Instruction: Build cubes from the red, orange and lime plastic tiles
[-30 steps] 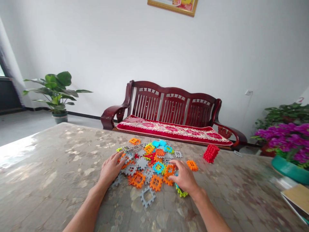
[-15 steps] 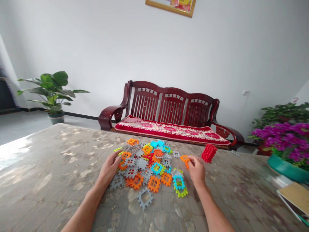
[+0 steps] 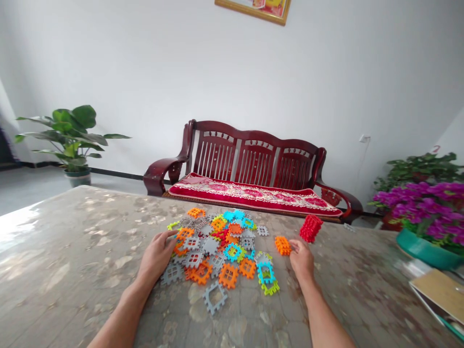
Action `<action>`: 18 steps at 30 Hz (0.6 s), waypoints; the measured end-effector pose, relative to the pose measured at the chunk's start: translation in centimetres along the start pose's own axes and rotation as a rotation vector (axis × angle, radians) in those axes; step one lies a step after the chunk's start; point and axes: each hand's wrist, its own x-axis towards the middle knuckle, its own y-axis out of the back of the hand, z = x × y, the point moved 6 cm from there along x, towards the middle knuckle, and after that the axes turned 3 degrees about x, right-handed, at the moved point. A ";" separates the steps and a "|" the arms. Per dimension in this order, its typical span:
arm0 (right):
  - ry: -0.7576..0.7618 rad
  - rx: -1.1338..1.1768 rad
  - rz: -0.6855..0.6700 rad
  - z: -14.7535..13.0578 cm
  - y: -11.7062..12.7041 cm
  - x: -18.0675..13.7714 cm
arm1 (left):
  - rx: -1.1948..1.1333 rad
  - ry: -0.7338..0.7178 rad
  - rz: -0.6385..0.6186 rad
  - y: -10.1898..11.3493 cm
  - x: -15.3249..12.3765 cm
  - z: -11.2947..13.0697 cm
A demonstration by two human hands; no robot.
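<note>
A pile of flat interlocking plastic tiles [image 3: 221,246] in orange, grey, blue and green lies spread on the marbled table [image 3: 72,251]. My left hand [image 3: 155,256] rests on the pile's left edge, fingers stretched out over an orange tile [image 3: 183,234]. My right hand [image 3: 302,258] lies on the table to the right of the pile, fingers loosely apart, its fingertips just beside a small stack of orange tiles [image 3: 282,245]. A red block built of tiles [image 3: 310,228] stands a little farther back to the right.
A dark wooden bench with a red cushion [image 3: 250,169] stands behind the table. A potted plant [image 3: 70,140] is at the far left. Purple flowers in a teal pot [image 3: 427,251] and a notebook [image 3: 438,290] sit at the table's right edge.
My right hand moved right from the pile's near side, carried orange tiles and set them down as a small stack left of the red block. The left hand stayed on the pile.
</note>
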 end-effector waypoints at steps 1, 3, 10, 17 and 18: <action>0.001 -0.026 0.002 -0.2 0.1 0.0 | 0.005 0.004 -0.006 0.0 0.0 0.0; 0.032 -0.107 0.007 -1.1 0.2 -0.1 | 0.015 0.011 -0.015 -0.1 0.0 -0.1; 0.137 -0.450 -0.060 -4.3 -0.6 -1.2 | 0.023 -0.007 -0.023 -0.3 0.1 -0.2; 0.077 -0.432 -0.051 -4.0 -0.5 -1.3 | 0.037 -0.006 -0.014 -0.1 0.0 0.1; 0.068 -0.416 -0.045 -4.0 -0.4 -1.3 | 0.038 -0.007 -0.021 -0.1 0.0 0.1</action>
